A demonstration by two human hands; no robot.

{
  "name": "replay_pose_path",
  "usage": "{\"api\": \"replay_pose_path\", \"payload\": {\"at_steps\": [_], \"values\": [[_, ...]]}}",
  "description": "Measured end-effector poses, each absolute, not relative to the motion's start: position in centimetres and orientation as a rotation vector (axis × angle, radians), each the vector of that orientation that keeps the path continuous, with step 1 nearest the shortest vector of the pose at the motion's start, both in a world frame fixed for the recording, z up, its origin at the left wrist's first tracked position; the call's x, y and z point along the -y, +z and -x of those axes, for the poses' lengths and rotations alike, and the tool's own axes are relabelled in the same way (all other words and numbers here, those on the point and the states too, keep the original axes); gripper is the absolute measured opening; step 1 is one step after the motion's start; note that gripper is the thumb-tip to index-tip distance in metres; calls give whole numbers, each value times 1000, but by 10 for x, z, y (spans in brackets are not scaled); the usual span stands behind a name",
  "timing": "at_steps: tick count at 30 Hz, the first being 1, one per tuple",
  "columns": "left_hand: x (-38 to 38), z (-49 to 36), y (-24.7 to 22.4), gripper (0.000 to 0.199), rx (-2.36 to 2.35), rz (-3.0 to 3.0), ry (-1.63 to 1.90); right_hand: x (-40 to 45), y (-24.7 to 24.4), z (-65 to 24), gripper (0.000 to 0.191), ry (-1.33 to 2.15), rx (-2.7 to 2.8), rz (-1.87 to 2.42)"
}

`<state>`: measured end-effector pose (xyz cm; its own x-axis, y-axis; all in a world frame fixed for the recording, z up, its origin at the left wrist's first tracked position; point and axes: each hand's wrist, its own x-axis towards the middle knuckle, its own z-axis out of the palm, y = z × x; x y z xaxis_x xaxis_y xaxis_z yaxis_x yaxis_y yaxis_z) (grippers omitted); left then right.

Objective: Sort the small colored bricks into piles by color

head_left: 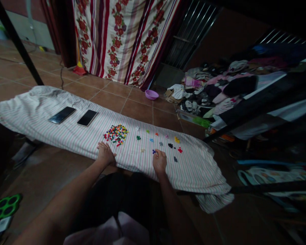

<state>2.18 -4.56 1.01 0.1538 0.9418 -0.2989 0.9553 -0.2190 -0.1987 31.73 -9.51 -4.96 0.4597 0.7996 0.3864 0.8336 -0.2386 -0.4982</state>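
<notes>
A pile of small multicoloured plastic pieces [116,133] lies on a striped cloth [132,160]. Just below it, my left hand [106,154] rests at the cloth's near edge, fingers stretched out and holding nothing. My right hand [159,161] is farther right, its fingers pinched together at a small dark blue cluster [154,151]; whatever is between the fingertips is too small to make out. Around it lie little groups sorted by colour, among them green pieces [138,137], light blue pieces [151,140], black pieces [170,145], red pieces [180,149] and yellow pieces [177,139].
Two phones, a left one [62,115] and a right one [87,117], lie on the cloth's left part. Beyond, a purple basin [151,95] stands on the tiled floor before a floral curtain [122,41]. Clothes [219,85] are heaped at right. Dark metal bars flank the cloth.
</notes>
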Motion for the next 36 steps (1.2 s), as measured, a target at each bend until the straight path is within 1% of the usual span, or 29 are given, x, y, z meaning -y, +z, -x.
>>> {"api": "replay_pose_path", "payload": {"at_steps": [8, 18, 23, 27, 36], "values": [[47, -20, 6, 76, -1964, -2323, -425, 87, -39, -263, 33, 148, 1517, 1917], [43, -19, 5, 75, -1954, -2357, -509, 51, -35, -181, 29, 360, 1802, 1730], [37, -19, 12, 75, -1892, -2351, -526, 29, -33, -154, 28, 353, 1889, 1695], [33, -19, 14, 69, -1844, -2332, -478, 13, -32, -141, 27, 324, 1926, 1700], [27, -18, 6, 65, -1799, -2320, -395, -2, -28, -137, 26, 281, 1987, 1765]]}}
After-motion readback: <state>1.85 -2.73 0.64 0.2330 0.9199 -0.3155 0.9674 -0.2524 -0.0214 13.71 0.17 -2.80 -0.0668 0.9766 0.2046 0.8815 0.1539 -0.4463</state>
